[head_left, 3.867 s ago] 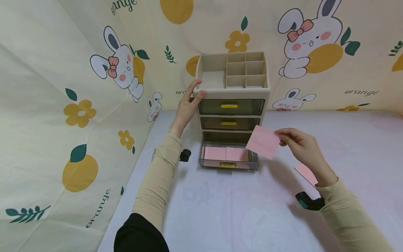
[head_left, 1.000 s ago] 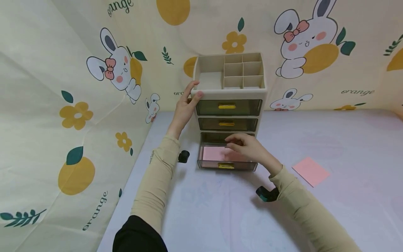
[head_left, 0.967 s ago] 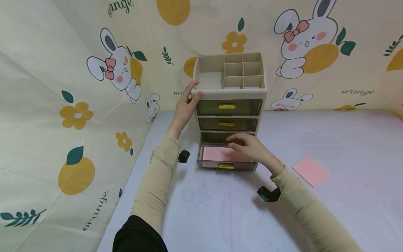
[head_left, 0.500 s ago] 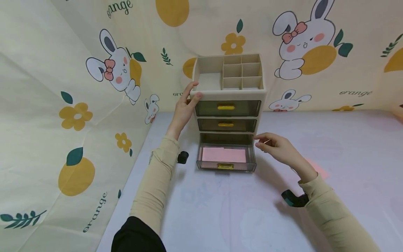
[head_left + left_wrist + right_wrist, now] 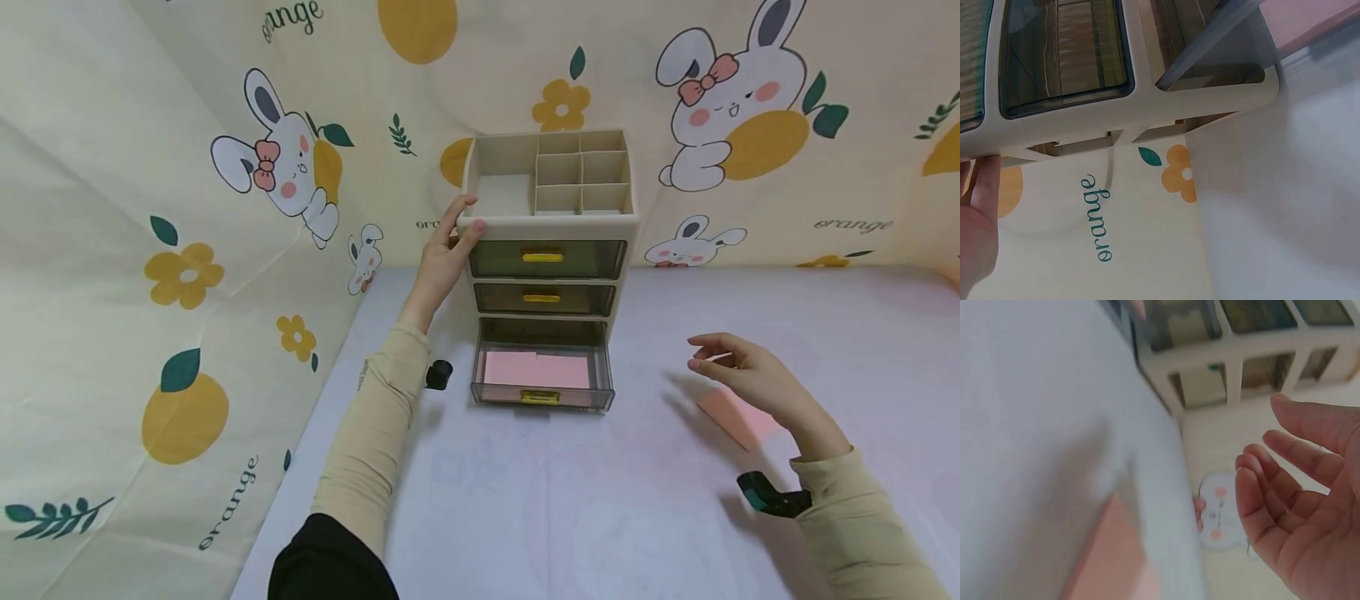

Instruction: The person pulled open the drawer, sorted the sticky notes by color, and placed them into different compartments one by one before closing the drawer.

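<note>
My left hand [image 5: 442, 262] grips the upper left corner of a cream desktop drawer organizer [image 5: 555, 227], thumb on the front and a fingertip at the top rim. The organizer's bottom drawer [image 5: 605, 367] is pulled out, with pink paper squares [image 5: 555, 371] lying side by side and slightly overlapping inside. Above the table at the right, my right hand [image 5: 757, 379] holds nothing; its fingers are loosely bent in the right wrist view. Just below and behind that hand lies a pink sheet or thin pad of paper [image 5: 731, 418], partly hidden by it.
Two closed drawers with yellow handles [image 5: 542, 257] sit above the open one. The organizer's top tray [image 5: 504, 193] is divided into compartments. A bunny-printed cloth [image 5: 480, 75] hangs behind the pale tabletop [image 5: 570, 500]. Black wrist cameras [image 5: 772, 496] are worn on both arms.
My right hand brought a pink paper square to the bottom drawer, let it go there, and moved back right over the remaining pink paper. My left hand stayed at the organizer's corner.
</note>
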A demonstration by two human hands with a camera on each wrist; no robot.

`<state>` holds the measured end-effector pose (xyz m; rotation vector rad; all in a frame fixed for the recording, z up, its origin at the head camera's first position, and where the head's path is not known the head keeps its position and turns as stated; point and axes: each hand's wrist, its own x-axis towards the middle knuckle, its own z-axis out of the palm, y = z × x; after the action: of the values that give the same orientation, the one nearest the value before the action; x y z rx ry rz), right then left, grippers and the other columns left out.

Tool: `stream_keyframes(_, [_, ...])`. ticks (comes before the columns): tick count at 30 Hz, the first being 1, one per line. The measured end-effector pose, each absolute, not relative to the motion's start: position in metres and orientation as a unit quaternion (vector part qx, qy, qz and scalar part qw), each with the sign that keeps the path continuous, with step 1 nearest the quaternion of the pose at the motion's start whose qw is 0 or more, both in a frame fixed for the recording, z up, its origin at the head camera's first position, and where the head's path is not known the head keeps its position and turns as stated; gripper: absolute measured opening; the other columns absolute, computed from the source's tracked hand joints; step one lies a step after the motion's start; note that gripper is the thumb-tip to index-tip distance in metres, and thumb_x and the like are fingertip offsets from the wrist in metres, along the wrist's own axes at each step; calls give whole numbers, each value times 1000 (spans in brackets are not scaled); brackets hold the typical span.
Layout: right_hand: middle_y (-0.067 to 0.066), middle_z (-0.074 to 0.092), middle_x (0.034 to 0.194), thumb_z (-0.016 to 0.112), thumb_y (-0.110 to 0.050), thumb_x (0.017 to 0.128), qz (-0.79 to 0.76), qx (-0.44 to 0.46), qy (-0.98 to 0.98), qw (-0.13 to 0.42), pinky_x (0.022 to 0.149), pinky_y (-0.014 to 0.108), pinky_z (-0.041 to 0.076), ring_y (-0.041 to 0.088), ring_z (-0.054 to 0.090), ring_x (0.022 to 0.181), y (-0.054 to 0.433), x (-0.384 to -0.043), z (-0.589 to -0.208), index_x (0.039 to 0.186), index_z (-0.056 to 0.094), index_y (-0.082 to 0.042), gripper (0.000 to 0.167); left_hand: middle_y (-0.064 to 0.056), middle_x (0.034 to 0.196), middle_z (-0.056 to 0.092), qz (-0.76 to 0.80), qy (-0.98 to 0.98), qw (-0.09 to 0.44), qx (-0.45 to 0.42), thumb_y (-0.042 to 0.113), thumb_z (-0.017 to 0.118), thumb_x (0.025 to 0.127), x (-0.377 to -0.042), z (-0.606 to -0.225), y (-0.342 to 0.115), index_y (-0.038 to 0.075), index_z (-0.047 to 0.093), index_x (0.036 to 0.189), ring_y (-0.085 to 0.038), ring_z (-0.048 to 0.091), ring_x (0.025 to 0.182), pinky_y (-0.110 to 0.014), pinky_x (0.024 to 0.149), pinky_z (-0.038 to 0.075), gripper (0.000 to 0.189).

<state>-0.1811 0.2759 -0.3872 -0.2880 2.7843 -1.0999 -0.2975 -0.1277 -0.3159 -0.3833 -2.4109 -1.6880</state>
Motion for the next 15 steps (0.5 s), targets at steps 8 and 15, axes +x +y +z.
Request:
stream_keyframes(8, [-18, 52, 109, 57, -37, 92, -360, -67, 926, 91, 72, 21, 40, -24, 41, 84, 318, -174, -401, 137, 38, -3, 59, 2, 139, 41, -567, -810, 84, -124, 49, 51, 91, -299, -317, -128, 41, 38, 135, -18, 50, 100, -32, 82, 39, 46])
stream_keyframes(15, [33, 43, 128, 55, -38, 93, -327, -46, 933, 142, 78, 37, 41, -3, 52, 97, 341, -169, -412, 137, 32, 5, 66, 2, 139, 41, -571, -807, 83, -127, 46, 51, 92, -300, -317, -127, 42, 39, 135, -18, 50, 98, -31, 80, 39, 44])
